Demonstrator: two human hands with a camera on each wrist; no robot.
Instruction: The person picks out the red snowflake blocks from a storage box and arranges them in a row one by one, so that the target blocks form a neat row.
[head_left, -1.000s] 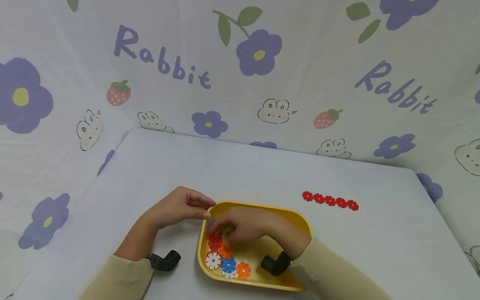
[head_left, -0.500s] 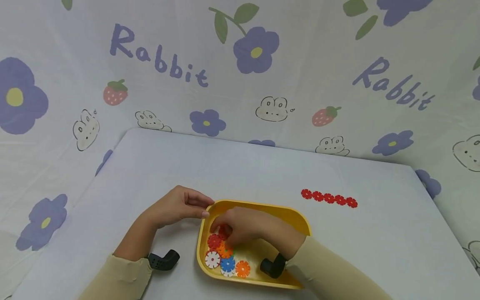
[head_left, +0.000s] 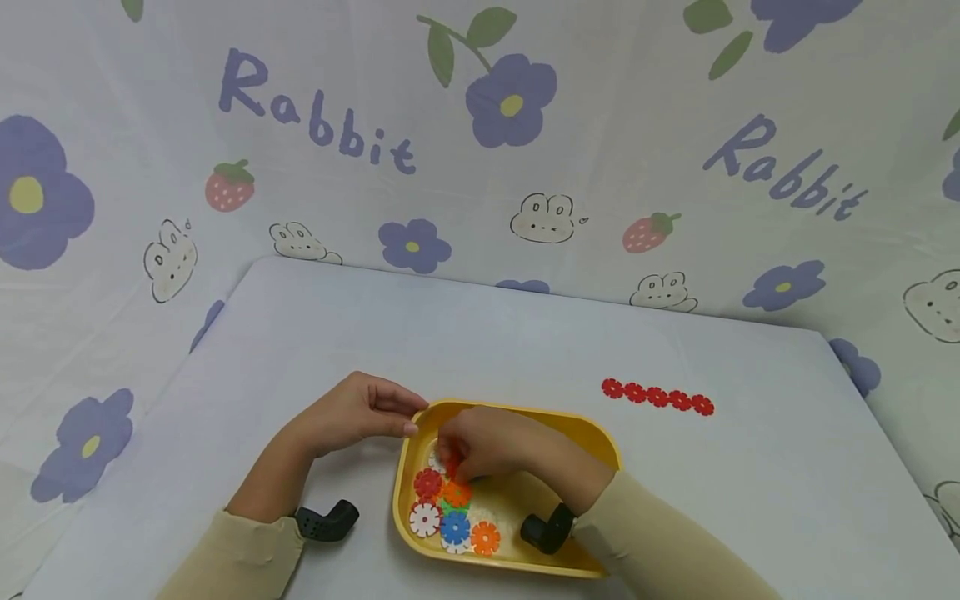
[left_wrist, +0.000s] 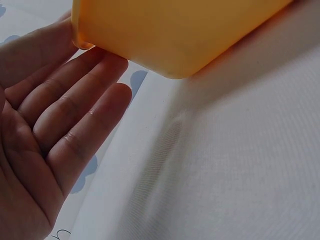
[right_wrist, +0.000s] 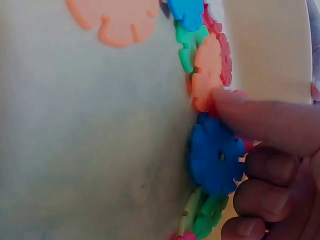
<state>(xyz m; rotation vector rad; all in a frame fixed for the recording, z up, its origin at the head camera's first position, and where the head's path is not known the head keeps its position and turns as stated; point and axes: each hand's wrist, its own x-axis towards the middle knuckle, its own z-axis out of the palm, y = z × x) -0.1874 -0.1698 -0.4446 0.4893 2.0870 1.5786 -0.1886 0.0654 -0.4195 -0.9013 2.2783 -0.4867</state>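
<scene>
My left hand point(head_left: 367, 408) holds the far left corner of the yellow tray point(head_left: 517, 568), thumb and fingertips at its rim. In the left wrist view, the other fingers point(left_wrist: 82, 100) lie against or near the tray's outer wall. Inside the tray, my right hand point(head_left: 487, 442) reaches into the pile of notched plastic snowflake discs, with a red disc point(head_left: 452, 458) between thumb and fingers, partly hidden. Around it lie an orange disc point(head_left: 457, 493), a blue disc point(head_left: 455, 527) and a white disc point(head_left: 425, 519). The right wrist view shows another blue disc point(right_wrist: 215, 157) beside the curled fingers.
A row of several red discs point(head_left: 657, 397) lies on the white table point(head_left: 450, 333), right of the tray and farther back. Another orange disc point(head_left: 485, 538) sits near the tray's front wall. A patterned cloth point(head_left: 337, 208) hangs behind the table.
My right hand has shifted within the tray, slightly right and away from the left wall, uncovering a white disc. Discs under its fingers have moved. My left hand stays at the corner.
</scene>
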